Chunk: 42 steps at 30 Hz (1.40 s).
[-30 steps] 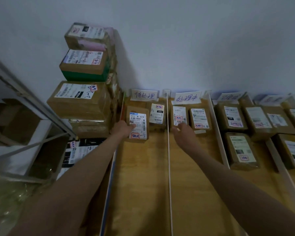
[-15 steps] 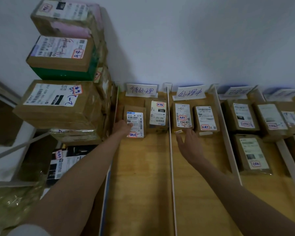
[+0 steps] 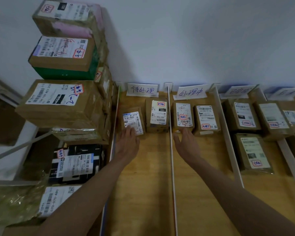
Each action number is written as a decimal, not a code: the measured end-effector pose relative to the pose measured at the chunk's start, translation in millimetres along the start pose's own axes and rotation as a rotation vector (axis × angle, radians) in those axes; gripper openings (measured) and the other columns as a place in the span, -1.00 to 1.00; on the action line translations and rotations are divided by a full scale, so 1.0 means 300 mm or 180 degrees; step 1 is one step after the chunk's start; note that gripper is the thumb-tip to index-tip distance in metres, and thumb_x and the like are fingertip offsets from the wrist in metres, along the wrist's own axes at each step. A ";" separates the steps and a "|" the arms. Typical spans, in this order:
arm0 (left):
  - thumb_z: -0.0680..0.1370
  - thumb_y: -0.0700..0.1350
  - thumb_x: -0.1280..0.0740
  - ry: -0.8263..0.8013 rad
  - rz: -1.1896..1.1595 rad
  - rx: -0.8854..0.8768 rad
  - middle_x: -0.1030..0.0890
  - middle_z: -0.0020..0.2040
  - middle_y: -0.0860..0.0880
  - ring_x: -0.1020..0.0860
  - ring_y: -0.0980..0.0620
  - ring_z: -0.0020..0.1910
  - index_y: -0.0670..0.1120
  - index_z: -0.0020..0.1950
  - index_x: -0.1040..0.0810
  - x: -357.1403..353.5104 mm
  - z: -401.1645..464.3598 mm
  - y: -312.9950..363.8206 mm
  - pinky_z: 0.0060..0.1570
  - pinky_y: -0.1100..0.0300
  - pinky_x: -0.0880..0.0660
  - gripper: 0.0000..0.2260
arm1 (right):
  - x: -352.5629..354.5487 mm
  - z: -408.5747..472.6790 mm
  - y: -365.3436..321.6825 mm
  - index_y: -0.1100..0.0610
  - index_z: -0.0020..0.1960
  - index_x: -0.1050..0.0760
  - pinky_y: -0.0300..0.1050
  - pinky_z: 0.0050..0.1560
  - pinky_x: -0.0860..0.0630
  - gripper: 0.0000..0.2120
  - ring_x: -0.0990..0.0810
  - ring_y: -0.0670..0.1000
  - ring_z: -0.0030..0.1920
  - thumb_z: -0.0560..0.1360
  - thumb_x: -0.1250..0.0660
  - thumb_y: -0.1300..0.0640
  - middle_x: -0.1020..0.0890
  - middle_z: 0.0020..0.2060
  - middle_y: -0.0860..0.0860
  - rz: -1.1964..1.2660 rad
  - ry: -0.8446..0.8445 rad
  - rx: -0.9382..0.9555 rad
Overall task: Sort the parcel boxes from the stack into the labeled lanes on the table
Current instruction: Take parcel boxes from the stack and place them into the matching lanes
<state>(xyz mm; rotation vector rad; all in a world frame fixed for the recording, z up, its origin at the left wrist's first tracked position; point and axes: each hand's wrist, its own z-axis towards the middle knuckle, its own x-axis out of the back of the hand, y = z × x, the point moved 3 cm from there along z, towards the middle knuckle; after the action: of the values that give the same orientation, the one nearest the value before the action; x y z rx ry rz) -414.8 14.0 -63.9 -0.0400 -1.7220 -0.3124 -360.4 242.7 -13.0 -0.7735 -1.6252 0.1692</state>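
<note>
In the leftmost lane of the worktop [image 3: 148, 193], the left hand [image 3: 128, 145] lies palm down, fingers loosely spread, fingertips resting on the near end of a small parcel box [image 3: 132, 120]; no closed grip. Across the white divider [image 3: 171, 150], the right hand [image 3: 187, 145] is open, fingers slack, fingertips touching the near edge of a second small box [image 3: 183, 115] in the next lane. It holds nothing.

A taller box [image 3: 157, 114] stands just beside the left hand's parcel; both sit below a handwritten lane card [image 3: 142, 89]. Another box [image 3: 206, 119] sits beside the right hand's parcel, under a second card [image 3: 191, 92]. Lanes farther right hold more labelled boxes, nearest one [image 3: 253, 153] lying well apart from the right hand.

Left of the lanes, against the wall, the stack [image 3: 63, 103] rises several brown boxes high, one with a green side [image 3: 65, 57]. A black box [image 3: 77, 165] lies below the stack.
</note>
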 end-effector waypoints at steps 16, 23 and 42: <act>0.66 0.06 -0.05 -0.0230 0.0689 -0.0419 -0.18 0.56 -0.15 -0.14 -0.12 0.54 -0.17 0.57 -0.14 0.160 -0.038 0.023 0.50 -0.04 -0.11 -0.47 | 0.127 -0.127 -0.001 0.14 0.45 -0.29 0.07 0.41 -0.33 -0.54 -0.33 0.10 0.43 0.61 -0.19 -0.01 -0.39 0.41 0.10 -0.0757 0.0388 0.0417; 0.65 0.11 -0.08 0.0180 0.0429 -0.0273 -0.32 0.48 -0.11 -0.26 -0.09 0.47 -0.14 0.52 -0.24 0.288 -0.342 0.061 0.50 -0.01 -0.12 -0.49 | 0.192 -0.319 -0.099 0.18 0.48 -0.26 0.14 0.49 -0.20 -0.51 -0.24 0.16 0.49 0.64 -0.10 -0.04 -0.33 0.46 0.15 -0.0841 0.0359 0.0711; 0.65 0.09 -0.09 0.0440 0.0342 0.0810 -0.48 0.33 -0.17 -0.43 -0.16 0.31 -0.15 0.38 -0.41 0.540 -1.140 -0.418 0.36 -0.08 -0.33 -0.58 | 0.010 -0.918 -0.369 0.21 0.37 -0.33 0.09 0.27 -0.39 -0.58 -0.42 0.18 0.32 0.64 -0.10 -0.04 -0.46 0.30 0.17 -0.0663 0.0085 0.1298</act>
<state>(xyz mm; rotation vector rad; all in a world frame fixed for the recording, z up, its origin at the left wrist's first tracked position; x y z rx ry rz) -139.7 -209.2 118.7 0.0733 -1.6038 -0.0147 -148.6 73.9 108.6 -0.2919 -1.5662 0.3269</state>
